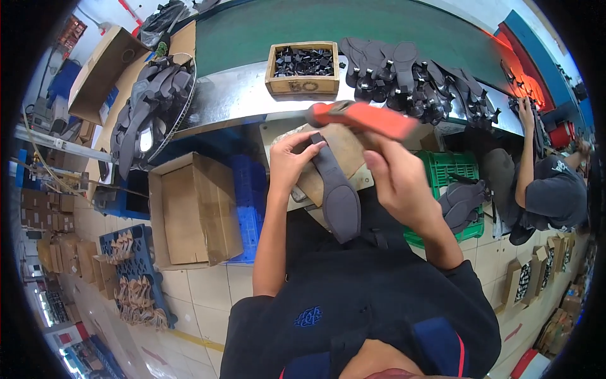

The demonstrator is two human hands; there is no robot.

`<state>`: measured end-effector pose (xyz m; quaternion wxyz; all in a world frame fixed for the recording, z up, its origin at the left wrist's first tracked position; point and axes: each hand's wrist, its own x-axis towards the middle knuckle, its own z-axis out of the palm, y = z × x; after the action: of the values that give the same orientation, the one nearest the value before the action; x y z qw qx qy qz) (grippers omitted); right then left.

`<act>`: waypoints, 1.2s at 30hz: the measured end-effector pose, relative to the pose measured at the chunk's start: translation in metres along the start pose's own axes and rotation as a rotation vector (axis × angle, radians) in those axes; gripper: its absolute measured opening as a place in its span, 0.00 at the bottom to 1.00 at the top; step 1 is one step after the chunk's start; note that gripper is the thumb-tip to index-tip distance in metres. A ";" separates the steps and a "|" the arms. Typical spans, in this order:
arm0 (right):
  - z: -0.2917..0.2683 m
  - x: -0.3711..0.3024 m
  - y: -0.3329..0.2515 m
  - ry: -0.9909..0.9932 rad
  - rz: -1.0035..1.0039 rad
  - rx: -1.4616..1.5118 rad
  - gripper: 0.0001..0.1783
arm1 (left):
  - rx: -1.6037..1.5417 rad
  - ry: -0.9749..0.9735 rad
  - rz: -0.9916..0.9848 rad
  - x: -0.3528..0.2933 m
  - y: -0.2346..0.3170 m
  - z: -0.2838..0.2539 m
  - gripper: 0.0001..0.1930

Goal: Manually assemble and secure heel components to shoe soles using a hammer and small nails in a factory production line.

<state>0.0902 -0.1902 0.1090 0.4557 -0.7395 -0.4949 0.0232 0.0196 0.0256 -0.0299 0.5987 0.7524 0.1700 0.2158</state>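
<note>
My left hand [289, 163] grips the heel end of a dark grey shoe [341, 199], thumb laid across it. The shoe is sole up, its wide toe end pointing toward my body. Beneath it is a worn, light-coloured work block [341, 148]. In my right hand [399, 183], fingers closed, is a red hammer [372, 119], smeared by motion. It is raised above and to the right of the shoe's heel end, apart from it. A small black piece [315, 138] shows at the heel beside my left fingers.
A wooden box [303, 85] of small black pieces stands on the metal bench edge, by a green belt [315, 25]. Heeled shoes [404, 79] lie right of it. A basket of shoes [151, 107], a cardboard box [196, 208] and a green crate [448, 165] flank me. A co-worker [555, 196] sits right.
</note>
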 end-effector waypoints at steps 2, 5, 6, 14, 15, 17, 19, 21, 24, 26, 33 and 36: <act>0.001 -0.002 -0.006 0.121 -0.181 -0.087 0.13 | 0.197 0.029 0.096 -0.002 0.001 0.002 0.36; 0.038 -0.011 0.037 -0.176 0.111 -0.289 0.13 | 0.708 0.030 0.224 0.000 -0.002 0.010 0.64; 0.046 -0.003 0.044 -0.190 0.106 -0.287 0.14 | 0.692 0.017 0.166 0.000 0.005 0.006 0.65; 0.020 -0.002 0.027 -0.066 -0.158 -0.307 0.17 | 0.847 -0.081 0.149 -0.003 0.010 0.002 0.36; 0.037 -0.008 0.053 -0.285 0.079 -0.262 0.17 | 0.841 -0.088 0.153 -0.005 0.013 0.007 0.36; 0.029 0.012 0.037 -0.222 0.014 -0.159 0.10 | 0.771 -0.035 0.132 -0.006 0.012 -0.004 0.18; 0.019 0.011 0.027 -0.011 -0.097 -0.067 0.08 | 0.720 0.008 0.283 -0.030 0.016 -0.002 0.14; 0.015 0.018 0.036 0.015 -0.065 -0.087 0.13 | 0.150 -0.072 0.246 -0.041 0.039 0.000 0.12; 0.028 0.016 0.063 -0.097 -0.188 -0.352 0.27 | -0.020 -0.160 0.119 -0.073 0.087 0.000 0.10; 0.045 0.007 0.087 -0.311 -0.217 -0.523 0.25 | -0.214 -0.233 -0.101 -0.089 0.111 -0.001 0.10; 0.004 0.023 0.044 -0.735 -0.117 0.678 0.22 | -0.453 -0.352 -0.305 -0.120 0.125 0.002 0.12; 0.011 0.007 0.033 -0.762 0.112 0.864 0.26 | -0.567 -0.430 -0.326 -0.123 0.130 0.006 0.13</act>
<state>0.1119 -0.1810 0.0824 0.5041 -0.4508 -0.5297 0.5120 -0.0824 -0.0718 0.0809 0.8312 0.5484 0.0916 -0.0062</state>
